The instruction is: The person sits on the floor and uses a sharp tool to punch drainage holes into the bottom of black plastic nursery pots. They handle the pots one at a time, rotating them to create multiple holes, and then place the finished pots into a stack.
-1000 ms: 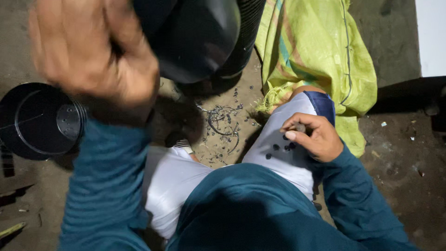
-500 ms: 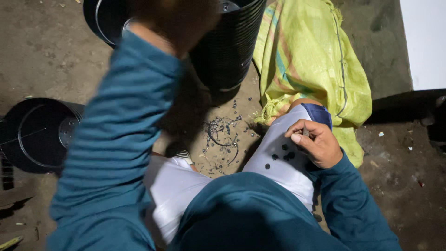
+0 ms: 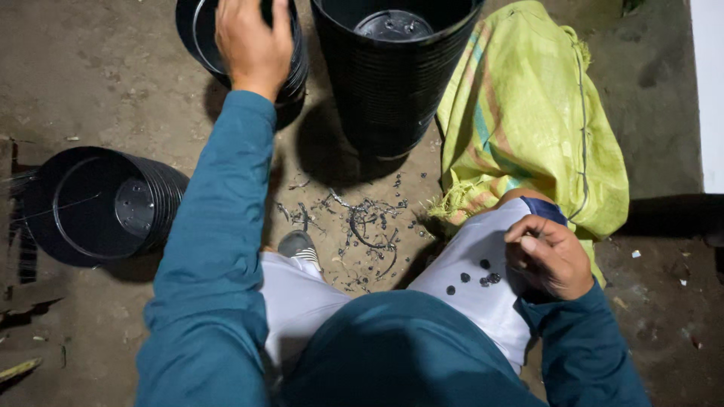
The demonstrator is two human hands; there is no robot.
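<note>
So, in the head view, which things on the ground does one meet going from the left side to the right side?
Stack of black pots lying on its side → black pot stack under the left hand → scraps of black plastic on the ground → tall upright stack of black pots → yellow woven sack.

A single head-worn camera looks steeply down from above the seated person, close over the teal-sleeved arms and white-trousered lap, facing the packed dirt floor (image 3: 90, 83). Its top edge crops the tall stack of black plastic pots (image 3: 392, 83); no second view overlaps it.
</note>
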